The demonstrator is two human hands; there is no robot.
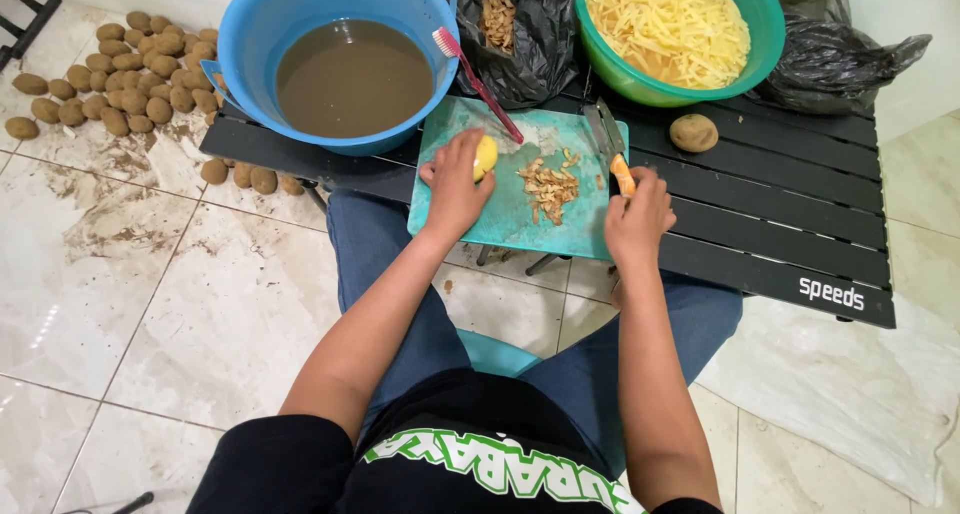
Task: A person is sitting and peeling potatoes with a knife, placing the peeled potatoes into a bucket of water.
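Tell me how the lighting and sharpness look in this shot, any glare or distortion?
Head view: even indoor light, soft shadows under the black table; faint glare on the floor tiles; wide-angle bending at the edges; left hand on the peeled potato and right hand reasonably sharp.

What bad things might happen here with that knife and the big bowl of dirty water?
1. The right hand holds a knife near the left hand, which has a peeled potato in its grip; a slip might cut fingers.
2. The blue bowl of brown water sits at the edge of the black table; a bump might tip it.
3. Potatoes and mud on the tile floor could cause a slip.
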